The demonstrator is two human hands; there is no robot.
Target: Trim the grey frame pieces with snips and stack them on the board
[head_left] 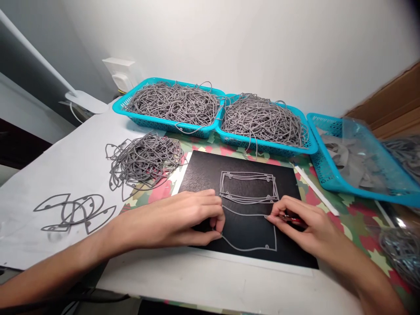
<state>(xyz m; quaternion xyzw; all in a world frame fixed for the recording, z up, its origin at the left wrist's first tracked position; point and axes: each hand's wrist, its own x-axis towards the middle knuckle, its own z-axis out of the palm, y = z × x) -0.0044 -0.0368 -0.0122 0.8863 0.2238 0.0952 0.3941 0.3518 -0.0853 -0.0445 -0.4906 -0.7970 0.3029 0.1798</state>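
Observation:
A thin grey rubber gasket (244,250), a loose four-sided loop, lies on the black board (203,175). Its left side is pinched between the thumb and fingers of my left hand (193,216). At its upper right corner, the thumb and forefinger of my right hand (300,218) close on the strip. A slim red tool (297,221), mostly hidden, is tucked in that same hand; its kind does not show. Just above, several similar gaskets (249,201) lie stacked roughly in line with each other on the board.
Two blue baskets (215,128) heaped with grey gaskets stand along the wall. A gasket pile (147,159) and several loose gaskets (74,212) lie at left. On the right are a white strip (316,190), another blue basket (331,175) with scraps, and a plastic bag (402,253).

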